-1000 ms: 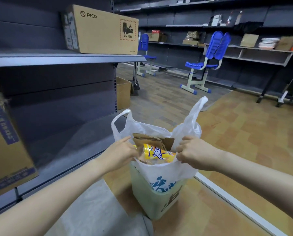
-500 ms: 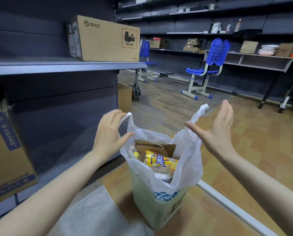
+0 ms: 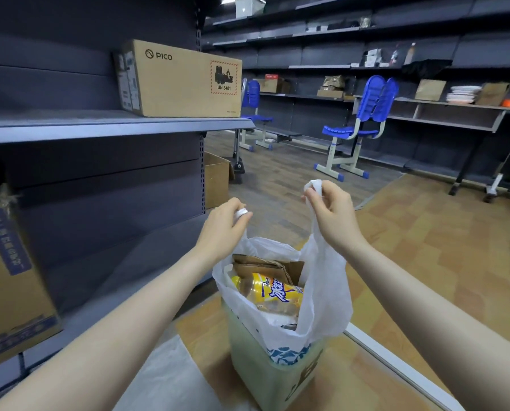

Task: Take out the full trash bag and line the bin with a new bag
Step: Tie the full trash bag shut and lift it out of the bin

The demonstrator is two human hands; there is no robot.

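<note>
A pale green bin stands on the floor, lined with a white trash bag. Inside the bag lie a yellow drink bottle and folded cardboard. My left hand grips the bag's left handle, bunched in its curled fingers above the bin. My right hand grips the right handle and holds it up higher, pulling that side of the bag taut. A flat translucent new bag lies on the floor to the left of the bin.
Dark shelving runs along the left, carrying a cardboard PICO box and a printed carton lower down. An open box sits on the floor behind. Blue chairs and more shelves stand at the back.
Both hands, spread beside the bag half a second ago, have closed round its two handles and lifted them. The bag's sides now stand up above the bin.
</note>
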